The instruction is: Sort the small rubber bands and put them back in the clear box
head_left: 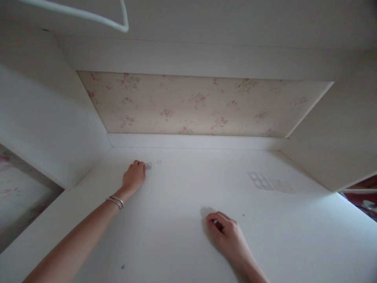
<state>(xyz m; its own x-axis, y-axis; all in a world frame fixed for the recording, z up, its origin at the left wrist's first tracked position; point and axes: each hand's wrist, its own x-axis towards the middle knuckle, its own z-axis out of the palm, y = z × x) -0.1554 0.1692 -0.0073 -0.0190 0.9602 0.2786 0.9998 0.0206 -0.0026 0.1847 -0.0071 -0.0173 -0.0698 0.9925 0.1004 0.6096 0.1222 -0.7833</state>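
My left hand (134, 175), with two thin bracelets (116, 201) at its wrist, reaches to the back left of the white desk surface (176, 220). Its fingers are curled down beside a small cluster of thin grey rings (149, 166); whether a ring is between them is hidden. One more thin ring (159, 162) lies just right of the cluster. Closer to me, my right hand (226, 234) hovers low over or rests on the desk, thumb and index finger pinched together. Anything in that pinch is too small to make out.
Flat clear plastic packets (260, 181) lie at the back right. White side panels (330, 129) and a low back ledge (194, 140) enclose the desk, with floral wallpaper (197, 102) behind. Overhead hangs a white cable (85, 15). A purple spot (123, 267) marks the front.
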